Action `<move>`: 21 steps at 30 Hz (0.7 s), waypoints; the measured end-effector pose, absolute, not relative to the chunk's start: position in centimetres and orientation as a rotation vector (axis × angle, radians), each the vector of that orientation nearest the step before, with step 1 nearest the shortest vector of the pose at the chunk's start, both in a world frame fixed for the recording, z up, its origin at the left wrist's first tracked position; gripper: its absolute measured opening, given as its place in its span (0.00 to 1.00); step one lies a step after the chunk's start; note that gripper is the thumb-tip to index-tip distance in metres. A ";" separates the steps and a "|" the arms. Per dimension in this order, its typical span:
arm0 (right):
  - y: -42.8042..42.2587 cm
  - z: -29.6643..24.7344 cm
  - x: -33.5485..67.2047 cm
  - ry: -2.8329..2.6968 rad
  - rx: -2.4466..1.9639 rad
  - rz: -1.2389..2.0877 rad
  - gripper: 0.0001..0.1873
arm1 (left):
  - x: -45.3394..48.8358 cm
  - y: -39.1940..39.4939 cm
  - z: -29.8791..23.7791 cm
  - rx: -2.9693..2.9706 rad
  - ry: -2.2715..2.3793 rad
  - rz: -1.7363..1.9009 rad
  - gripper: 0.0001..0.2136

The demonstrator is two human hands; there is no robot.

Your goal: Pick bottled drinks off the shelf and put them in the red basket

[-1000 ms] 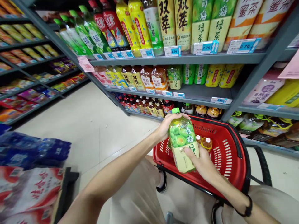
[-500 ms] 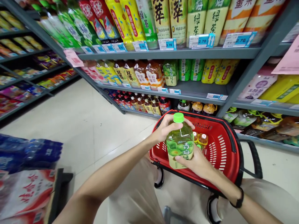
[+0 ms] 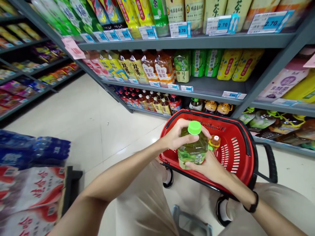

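Both hands grip a large green tea bottle with a bright green cap and a plum-patterned label. My left hand wraps round its upper part just below the cap. Lower down, my right hand clasps its right side, thumb across the label. The bottle is held over a red shopping basket with black rims and a black handle. Inside the basket, partly hidden behind the bottle and my right hand, is a smaller amber bottle with a white cap.
Ahead stands a grey shelf with rows of bottled drinks and price tags. To the left, another shelf holds packaged goods. Blue bottle packs and red-and-white packs are stacked at lower left. A grey stool shows between my legs.
The green tea bottle has tipped so its cap comes toward me and its label is foreshortened. Both hands stay on it. My view has shifted lower and slightly closer to the shelf.
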State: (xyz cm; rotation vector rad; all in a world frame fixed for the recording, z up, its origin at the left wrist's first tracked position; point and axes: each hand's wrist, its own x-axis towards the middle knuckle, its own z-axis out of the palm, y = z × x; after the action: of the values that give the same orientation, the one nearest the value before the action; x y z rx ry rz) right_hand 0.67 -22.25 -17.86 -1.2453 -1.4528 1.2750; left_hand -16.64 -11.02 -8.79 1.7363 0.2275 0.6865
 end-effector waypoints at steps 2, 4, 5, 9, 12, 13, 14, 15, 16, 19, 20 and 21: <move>-22.2 -18.0 0.8 -1.520 -1.274 1.252 0.22 | -16.6 -11.0 -8.9 1.746 0.253 0.676 0.20; -22.2 -18.3 0.9 -1.547 -1.279 1.258 0.22 | -16.5 -10.9 -9.0 1.757 0.248 0.678 0.20; -22.2 -18.4 0.9 -1.544 -1.272 1.265 0.22 | -16.5 -10.9 -9.0 1.762 0.236 0.682 0.19; -22.2 -18.6 0.9 -1.533 -1.248 1.258 0.23 | -16.5 -11.0 -9.0 1.770 0.221 0.688 0.18; -22.3 -18.5 0.8 -1.535 -1.252 1.257 0.26 | -16.4 -11.1 -9.0 1.767 0.255 0.672 0.21; -22.3 -18.5 0.8 -1.536 -1.255 1.266 0.26 | -16.4 -11.1 -9.0 1.767 0.261 0.669 0.21; -22.4 -18.5 0.8 -1.538 -1.258 1.278 0.25 | -16.4 -11.1 -9.1 1.768 0.263 0.668 0.21; -22.4 -18.5 0.8 -1.541 -1.262 1.286 0.24 | -16.4 -11.1 -9.1 1.770 0.260 0.669 0.21; -22.4 -18.6 0.8 -1.544 -1.267 1.292 0.24 | -16.3 -11.0 -9.1 1.772 0.251 0.672 0.21; -22.4 -18.8 0.9 -1.546 -1.271 1.290 0.26 | -16.3 -11.0 -9.2 1.772 0.223 0.685 0.19; -22.4 -18.8 0.9 -1.547 -1.269 1.288 0.28 | -16.3 -11.0 -9.2 1.772 0.222 0.684 0.19; -22.4 -18.9 0.9 -1.547 -1.265 1.291 0.28 | -16.3 -11.0 -9.2 1.772 0.227 0.682 0.19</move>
State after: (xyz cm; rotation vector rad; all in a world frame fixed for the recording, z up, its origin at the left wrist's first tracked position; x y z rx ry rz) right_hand 0.87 -22.38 -18.87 -1.2652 -1.5467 1.2915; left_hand -16.30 -11.01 -9.22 1.7722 0.2274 0.6818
